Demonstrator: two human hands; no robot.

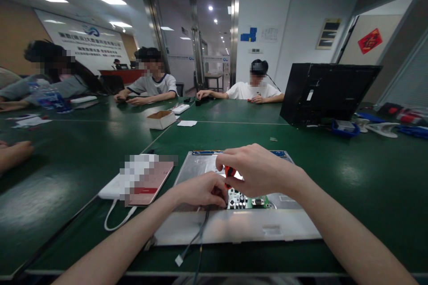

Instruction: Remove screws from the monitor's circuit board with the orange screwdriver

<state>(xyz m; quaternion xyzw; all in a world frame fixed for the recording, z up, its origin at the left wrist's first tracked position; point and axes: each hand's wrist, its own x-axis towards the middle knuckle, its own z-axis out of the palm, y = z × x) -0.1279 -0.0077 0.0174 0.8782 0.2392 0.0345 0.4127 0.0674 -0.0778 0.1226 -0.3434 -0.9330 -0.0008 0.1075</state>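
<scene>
In front of me lies a flat display panel [247,225] with its metal back facing up. Near its middle sits a green circuit board [259,202] with capacitors and a connector. My right hand [257,171] is closed round the red and black handle of a screwdriver [230,172], held roughly upright above the board. Its tip is hidden behind my fingers. My left hand [205,189] rests at the board's left edge, fingers pinched together low beside the screwdriver; what they hold cannot be seen. Dark cables [203,227] with a white plug [179,260] run from under that hand toward the table's near edge.
Left of the panel lie a white device [112,187] with a white cable and a pink booklet [160,182]. Farther off are an open box [161,120] and a black monitor housing [327,91]. Several people sit round the green table [368,178]; a co-worker's hand [16,153] shows at left.
</scene>
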